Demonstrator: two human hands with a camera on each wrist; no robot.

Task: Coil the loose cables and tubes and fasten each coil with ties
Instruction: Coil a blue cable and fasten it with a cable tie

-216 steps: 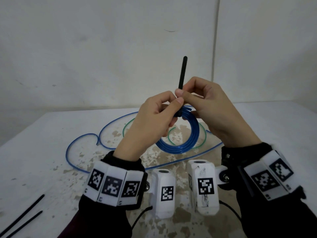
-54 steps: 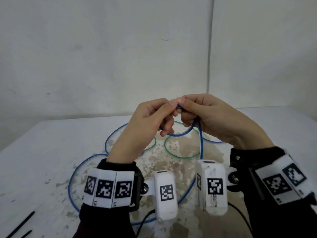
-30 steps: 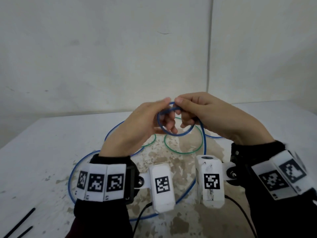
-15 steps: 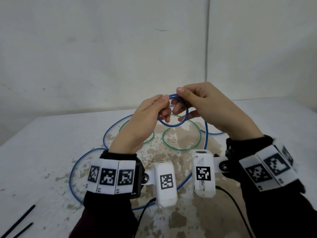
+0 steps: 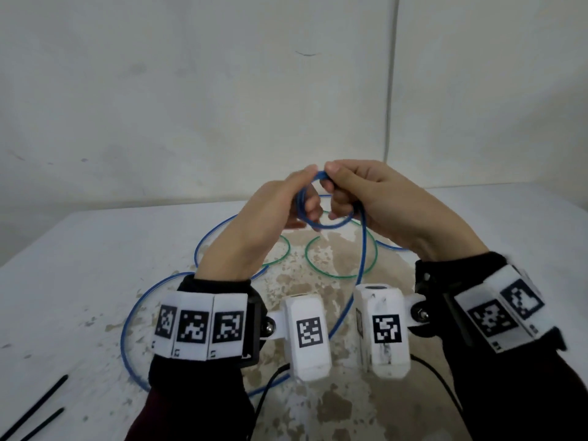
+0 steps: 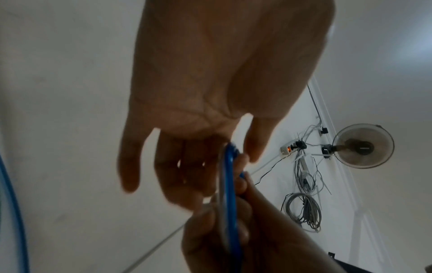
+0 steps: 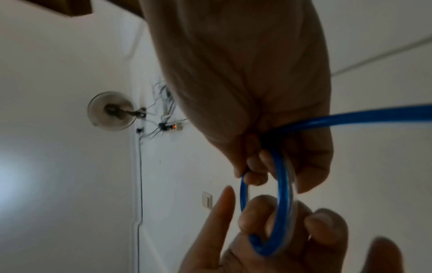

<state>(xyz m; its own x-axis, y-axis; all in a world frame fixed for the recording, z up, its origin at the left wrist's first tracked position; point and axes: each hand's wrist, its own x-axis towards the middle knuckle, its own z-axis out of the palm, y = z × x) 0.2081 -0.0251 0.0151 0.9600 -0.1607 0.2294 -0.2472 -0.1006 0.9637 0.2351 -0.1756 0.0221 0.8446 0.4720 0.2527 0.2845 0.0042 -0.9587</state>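
Both hands are raised above the table and hold a small loop of blue tube between them. My left hand pinches the loop's top, and its fingers curl round the loop in the right wrist view. My right hand grips the same loop, with its fingers through it. The rest of the blue tube hangs from my right hand and lies in a wide curve on the table. A thin green tube lies in loose loops under the hands.
Two black ties lie at the table's front left edge. The white wall stands close behind the table. The tabletop is worn, with brown patches in the middle. The blue tube's wide curve runs under my left wrist.
Seven seconds ago the hands held a finished blue coil with a black tie. Over the last two seconds they have bent a small loop in the loose blue tube and raised it slightly.
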